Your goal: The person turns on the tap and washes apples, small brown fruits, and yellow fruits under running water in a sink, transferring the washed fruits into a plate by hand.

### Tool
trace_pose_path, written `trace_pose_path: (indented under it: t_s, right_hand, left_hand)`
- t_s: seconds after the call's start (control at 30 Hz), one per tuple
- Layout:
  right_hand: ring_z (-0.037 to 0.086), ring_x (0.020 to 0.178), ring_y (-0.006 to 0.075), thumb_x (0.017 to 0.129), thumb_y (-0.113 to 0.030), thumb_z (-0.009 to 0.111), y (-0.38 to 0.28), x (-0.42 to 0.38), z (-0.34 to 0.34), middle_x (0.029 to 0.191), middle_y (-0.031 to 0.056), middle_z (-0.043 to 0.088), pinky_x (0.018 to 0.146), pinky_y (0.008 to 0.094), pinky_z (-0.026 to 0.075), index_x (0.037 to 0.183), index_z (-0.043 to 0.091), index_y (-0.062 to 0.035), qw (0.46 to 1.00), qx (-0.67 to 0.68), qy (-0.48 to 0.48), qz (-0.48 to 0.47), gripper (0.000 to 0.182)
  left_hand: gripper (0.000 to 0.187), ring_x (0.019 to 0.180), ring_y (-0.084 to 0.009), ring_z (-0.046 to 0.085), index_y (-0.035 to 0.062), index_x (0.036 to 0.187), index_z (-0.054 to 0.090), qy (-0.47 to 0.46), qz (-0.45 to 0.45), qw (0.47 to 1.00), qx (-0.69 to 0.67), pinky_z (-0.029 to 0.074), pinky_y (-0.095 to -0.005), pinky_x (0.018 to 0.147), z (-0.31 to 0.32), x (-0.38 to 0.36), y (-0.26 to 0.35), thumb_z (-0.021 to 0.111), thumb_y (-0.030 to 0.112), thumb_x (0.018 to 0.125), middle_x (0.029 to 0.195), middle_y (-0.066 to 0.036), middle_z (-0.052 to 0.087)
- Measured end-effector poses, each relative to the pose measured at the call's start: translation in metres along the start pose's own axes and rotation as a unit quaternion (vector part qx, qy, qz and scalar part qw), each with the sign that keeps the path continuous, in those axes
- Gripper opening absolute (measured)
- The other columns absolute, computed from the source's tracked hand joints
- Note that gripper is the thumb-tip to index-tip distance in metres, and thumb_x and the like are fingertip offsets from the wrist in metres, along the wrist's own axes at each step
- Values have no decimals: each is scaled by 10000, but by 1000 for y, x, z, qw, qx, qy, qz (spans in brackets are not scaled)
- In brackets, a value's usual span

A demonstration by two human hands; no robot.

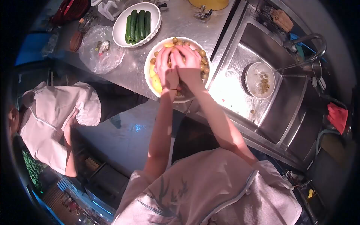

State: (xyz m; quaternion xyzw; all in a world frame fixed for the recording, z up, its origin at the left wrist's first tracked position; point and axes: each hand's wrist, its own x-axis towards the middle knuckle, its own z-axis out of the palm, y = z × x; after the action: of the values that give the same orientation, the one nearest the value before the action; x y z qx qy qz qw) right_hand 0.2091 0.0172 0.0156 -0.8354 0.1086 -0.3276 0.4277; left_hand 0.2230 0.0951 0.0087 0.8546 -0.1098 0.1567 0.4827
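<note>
A white bowl (147, 80) stands at the edge of the steel counter. In it are several small round brownish-green fruits (203, 53) along the right and top, and smooth yellow fruits (156, 81) along the left. My left hand (165, 66) and my right hand (188, 63) lie side by side over the middle of the bowl, thumbs close together. Their fingers curl down around some of the round fruits, which show between the hands. The fingertips are partly hidden.
A white fluted dish of cucumbers (138, 26) and a clear plastic bag (98, 50) lie on the counter (180, 18). At right, the sink (225, 90) holds a white bowl (261, 69) with small round fruits under the faucet (318, 41). A co-worker (56, 116) stands at left.
</note>
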Motion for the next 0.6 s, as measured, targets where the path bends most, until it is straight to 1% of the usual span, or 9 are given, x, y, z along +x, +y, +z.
trace_pose_path:
  t_s: [0.1, 0.17, 0.23, 0.33, 0.43, 0.47, 0.53, 0.57, 0.6]
  right_hand:
    - [570, 901, 312, 770, -137, 553, 14, 4, -10, 914, 174, 619, 832, 362, 414, 898, 624, 27, 988, 138, -49, 51, 220]
    - [533, 963, 325, 775, -158, 566, 17, 2, -9, 935, 177, 611, 889, 387, 364, 914, 626, 22, 993, 99, -31, 48, 235]
    - [542, 955, 294, 805, -152, 559, 17, 3, -14, 966, 168, 608, 877, 329, 394, 943, 623, 0, 998, 28, -43, 44, 215]
    - [535, 964, 290, 826, -168, 529, 22, 7, -15, 958, 165, 609, 863, 324, 395, 936, 624, -5, 986, 97, -44, 129, 219]
    - [487, 989, 318, 813, -217, 520, 21, 11, -16, 942, 170, 601, 895, 375, 341, 905, 615, 0, 973, 158, -32, 164, 254]
    - [485, 979, 315, 811, -218, 518, 20, 12, -17, 926, 166, 601, 884, 372, 345, 909, 607, 0, 972, 133, -46, 190, 255]
    - [481, 958, 309, 808, -219, 513, 20, 15, -19, 892, 159, 602, 864, 366, 351, 917, 592, 0, 964, 85, -73, 243, 257]
    - [479, 951, 303, 805, -219, 515, 23, 15, -18, 880, 154, 602, 855, 363, 354, 921, 588, -3, 962, 100, -71, 246, 255]
    - [477, 944, 296, 801, -218, 516, 27, 17, -16, 867, 148, 602, 846, 360, 357, 924, 583, -7, 959, 115, -68, 249, 254]
  left_hand:
    - [289, 1052, -296, 481, 76, 1066, 578, -2, 46, 997, 59, 360, -391, 913, -1, -1, -27, 563, 188, 800, 1099, -144, 537]
    - [268, 1028, -281, 499, 93, 1035, 606, 15, 15, 996, 81, 356, -397, 917, -4, -1, -18, 587, 182, 783, 1096, -124, 550]
    - [260, 1028, -279, 503, 86, 1019, 616, -1, 18, 998, 58, 369, -371, 903, -9, 6, -25, 586, 195, 785, 1065, -122, 570]
    - [249, 1005, -280, 525, 51, 985, 626, -15, -63, 998, 11, 390, -355, 876, -19, 15, -32, 569, 207, 799, 1024, -144, 591]
    - [250, 969, -279, 552, 15, 962, 625, -32, -160, 986, -39, 407, -346, 854, -27, 23, -29, 547, 200, 814, 1001, -166, 600]
    - [252, 887, -261, 594, -6, 954, 621, -13, -143, 989, -32, 437, -337, 807, -27, 22, -36, 525, 190, 827, 945, -173, 617]
    - [250, 840, -241, 608, -1, 956, 623, -20, -161, 987, -22, 454, -318, 768, -31, 23, -34, 522, 190, 831, 907, -166, 628]
    - [249, 817, -230, 615, 1, 957, 624, -25, -169, 985, -16, 462, -309, 749, -32, 22, -30, 521, 190, 833, 888, -162, 633]
    - [239, 760, -193, 618, 1, 952, 625, -6, -139, 990, -5, 471, -292, 703, -33, 21, -23, 533, 184, 830, 848, -154, 641]
